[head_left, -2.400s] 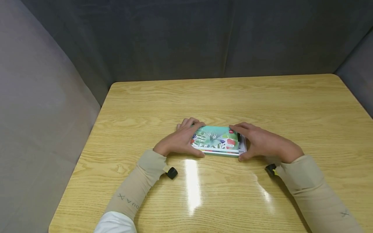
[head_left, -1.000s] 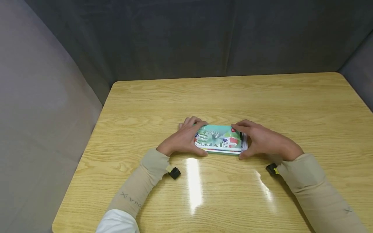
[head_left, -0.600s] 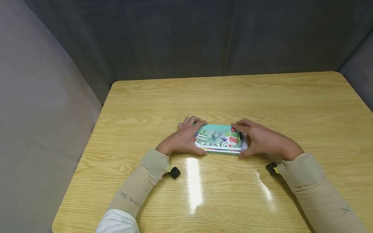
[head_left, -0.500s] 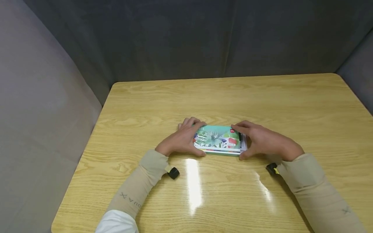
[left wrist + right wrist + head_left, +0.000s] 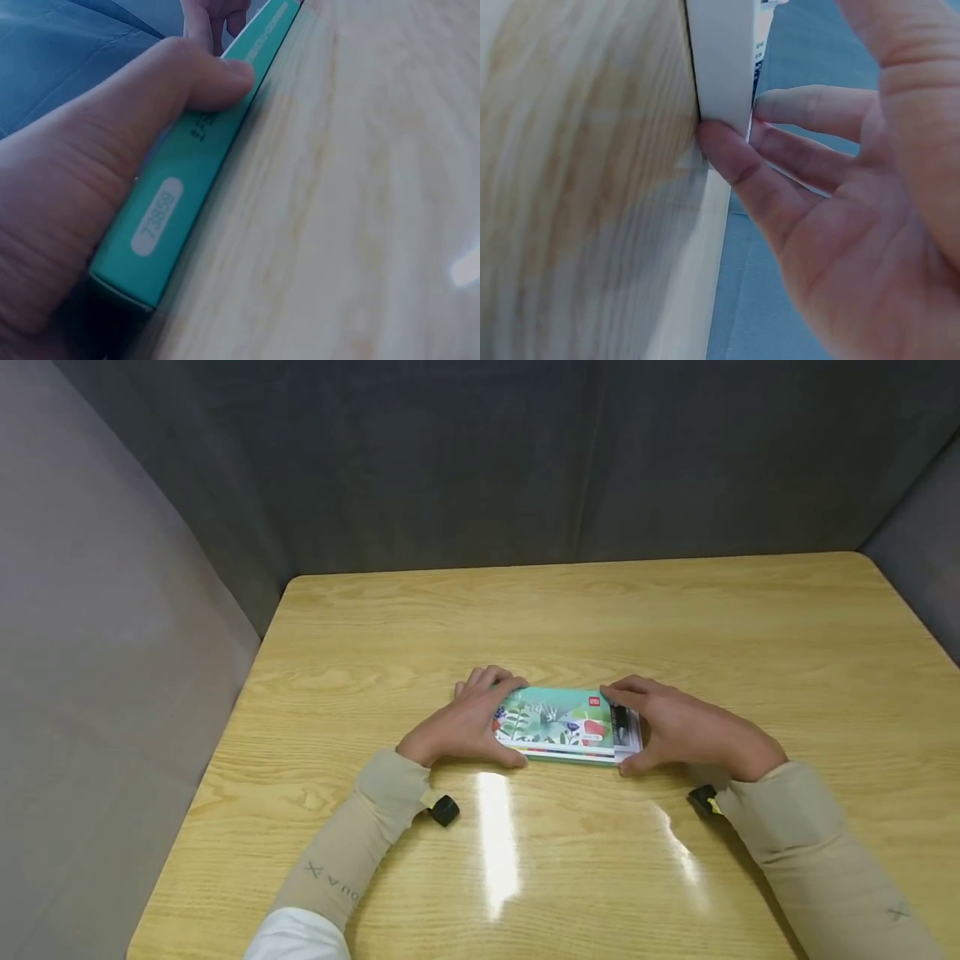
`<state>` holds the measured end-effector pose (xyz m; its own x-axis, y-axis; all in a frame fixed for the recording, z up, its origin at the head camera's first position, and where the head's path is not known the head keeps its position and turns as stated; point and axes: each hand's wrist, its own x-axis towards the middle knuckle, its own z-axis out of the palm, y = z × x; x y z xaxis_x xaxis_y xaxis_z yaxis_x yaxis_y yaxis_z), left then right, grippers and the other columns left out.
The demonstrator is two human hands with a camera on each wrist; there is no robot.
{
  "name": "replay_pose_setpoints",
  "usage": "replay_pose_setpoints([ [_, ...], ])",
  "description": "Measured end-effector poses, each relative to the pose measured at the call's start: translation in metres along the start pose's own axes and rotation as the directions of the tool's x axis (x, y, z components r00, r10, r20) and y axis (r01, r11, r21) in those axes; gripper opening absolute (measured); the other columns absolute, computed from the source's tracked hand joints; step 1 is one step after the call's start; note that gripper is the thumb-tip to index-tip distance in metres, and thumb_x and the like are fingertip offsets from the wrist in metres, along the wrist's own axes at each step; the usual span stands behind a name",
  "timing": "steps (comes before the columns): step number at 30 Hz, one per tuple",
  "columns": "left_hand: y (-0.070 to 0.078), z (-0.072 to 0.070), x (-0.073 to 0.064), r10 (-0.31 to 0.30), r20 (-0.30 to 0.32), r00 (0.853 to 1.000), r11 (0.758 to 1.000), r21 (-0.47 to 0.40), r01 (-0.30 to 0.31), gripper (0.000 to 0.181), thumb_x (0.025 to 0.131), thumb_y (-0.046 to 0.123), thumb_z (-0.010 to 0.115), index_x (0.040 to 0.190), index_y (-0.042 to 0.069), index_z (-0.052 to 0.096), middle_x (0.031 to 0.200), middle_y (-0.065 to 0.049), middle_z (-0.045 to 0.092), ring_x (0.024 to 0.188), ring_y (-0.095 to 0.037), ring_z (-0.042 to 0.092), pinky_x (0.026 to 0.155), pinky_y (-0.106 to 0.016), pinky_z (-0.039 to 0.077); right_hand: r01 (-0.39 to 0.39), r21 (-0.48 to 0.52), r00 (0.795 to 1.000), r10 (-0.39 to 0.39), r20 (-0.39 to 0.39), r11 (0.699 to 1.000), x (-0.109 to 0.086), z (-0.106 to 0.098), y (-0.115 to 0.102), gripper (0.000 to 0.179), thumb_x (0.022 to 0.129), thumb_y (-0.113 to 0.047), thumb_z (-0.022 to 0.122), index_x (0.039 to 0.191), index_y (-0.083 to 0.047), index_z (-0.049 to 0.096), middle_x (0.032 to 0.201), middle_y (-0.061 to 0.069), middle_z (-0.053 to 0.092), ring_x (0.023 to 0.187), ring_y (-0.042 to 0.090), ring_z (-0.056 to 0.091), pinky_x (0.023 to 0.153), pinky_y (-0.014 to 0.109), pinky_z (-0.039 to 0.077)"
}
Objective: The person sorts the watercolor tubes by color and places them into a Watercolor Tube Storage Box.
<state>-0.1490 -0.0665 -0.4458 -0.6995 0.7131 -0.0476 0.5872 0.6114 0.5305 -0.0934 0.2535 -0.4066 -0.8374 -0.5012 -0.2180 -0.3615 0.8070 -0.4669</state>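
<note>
A flat teal cardboard box (image 5: pixel 551 720) with a leaf and flower print lies on the wooden table. My left hand (image 5: pixel 467 720) grips its left end, thumb along the near side and fingers over the far side. In the left wrist view the thumb presses the teal side wall (image 5: pixel 187 176), which carries a printed number label. A white inner tray (image 5: pixel 630 745) with a black printed part sticks out of the box's right end. My right hand (image 5: pixel 681 728) pinches that tray between thumb and fingers; the right wrist view shows the fingertips at its white wall (image 5: pixel 721 67).
The wood-grain table (image 5: pixel 570 868) spreads out around both arms, with bright light reflections near its front. A dark cloth screen (image 5: pixel 450 468) stands behind it, and a grey cloth panel (image 5: pixel 112 677) runs along the left.
The white tray shows more at the box's right end than half a second ago. My right hand has shifted slightly right with it, while my left hand keeps hold of the box.
</note>
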Motion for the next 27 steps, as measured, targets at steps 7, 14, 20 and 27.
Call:
replay_pose_setpoints([
  [7, 0.0000, 0.0002, 0.0010, -0.004, -0.041, 0.999, 1.000, -0.009, 0.004, 0.105, 0.068, 0.061, 0.088, 0.156, 0.023, 0.043, 0.153, 0.000, 0.040, 0.139, -0.020, 0.032, 0.102, -0.044, 0.034, -0.008, 0.006, 1.000, 0.008, -0.009, 1.000, 0.0038, -0.0029, 0.0009, 0.112, 0.071, -0.050, 0.094, 0.156, 0.000, 0.043, 0.155, 0.024, 0.044, 0.134, 0.041, 0.052, 0.106, 0.056, 0.049],
  [14, 0.0017, 0.0011, 0.0021, -0.008, -0.051, 0.999, 1.000, -0.006, 0.008, 0.105, 0.068, 0.062, 0.088, 0.156, 0.025, 0.043, 0.153, 0.001, 0.040, 0.139, -0.019, 0.033, 0.102, -0.044, 0.034, -0.009, 0.024, 1.000, 0.009, -0.016, 1.000, 0.0047, -0.0025, 0.0037, 0.112, 0.071, -0.050, 0.093, 0.157, -0.001, 0.041, 0.156, 0.023, 0.043, 0.134, 0.040, 0.053, 0.107, 0.056, 0.049],
  [20, 0.0042, 0.0010, 0.0029, 0.001, -0.056, 0.998, 1.000, -0.002, -0.001, 0.106, 0.068, 0.061, 0.089, 0.156, 0.024, 0.044, 0.153, -0.001, 0.041, 0.139, -0.021, 0.034, 0.100, -0.044, 0.034, -0.003, 0.033, 1.000, 0.004, -0.028, 0.999, 0.0036, -0.0028, 0.0033, 0.110, 0.072, -0.047, 0.093, 0.157, -0.001, 0.042, 0.156, 0.022, 0.043, 0.134, 0.039, 0.053, 0.107, 0.056, 0.049],
  [27, 0.0059, 0.0006, 0.0014, -0.001, -0.060, 0.998, 1.000, -0.004, 0.001, 0.106, 0.068, 0.061, 0.089, 0.156, 0.023, 0.044, 0.153, -0.002, 0.042, 0.139, -0.022, 0.035, 0.098, -0.042, 0.033, 0.010, 0.043, 1.000, -0.009, -0.028, 0.999, 0.0033, -0.0026, 0.0013, 0.111, 0.071, -0.049, 0.093, 0.157, -0.001, 0.042, 0.157, 0.022, 0.043, 0.135, 0.040, 0.053, 0.108, 0.056, 0.049],
])
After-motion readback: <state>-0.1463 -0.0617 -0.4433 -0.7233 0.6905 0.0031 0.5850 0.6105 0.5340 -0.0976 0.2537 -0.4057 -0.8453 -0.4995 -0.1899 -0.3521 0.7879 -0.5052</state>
